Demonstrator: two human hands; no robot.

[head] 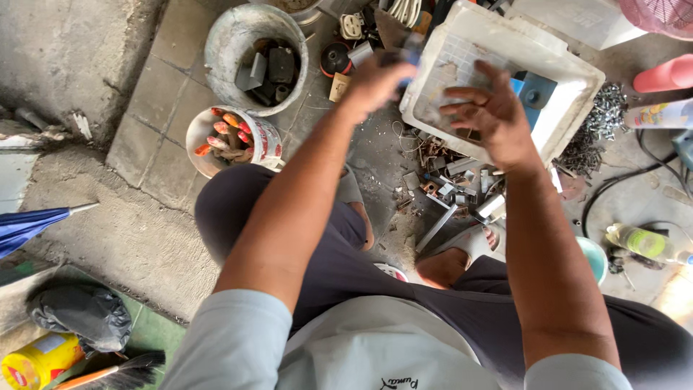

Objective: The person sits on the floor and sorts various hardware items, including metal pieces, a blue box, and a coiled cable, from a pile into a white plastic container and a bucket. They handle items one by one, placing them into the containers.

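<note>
The landmark here is the white plastic tray [570,79], tilted up on edge over a litter of scrap on the concrete floor.

Far to the left of the tray, at the frame's edge, lies a folded blue umbrella [29,227], with a black plastic bag [79,314] and a yellow canister [40,361] below it. Closer to the tray stands a small white bucket [263,141] filled with orange and red tool handles, and above that a larger grey bucket [231,43] holding dark blocky parts.

The left hand [375,83] sits at the tray's left rim, its fingers closed around a small bluish object [411,50] that is too blurred to identify; whether it also grips the rim cannot be told. The right hand [491,112] hovers over the tray's open face with fingers spread and curled, holding nothing that shows.

Just beneath the tray lies a heap of metal scraps [451,184], beside the person's sandalled foot [462,253]. To the right of the tray, a pile of screws [603,119] is scattered, with a black cable [613,184] looping past and a green bottle [639,242] lying further down.
</note>
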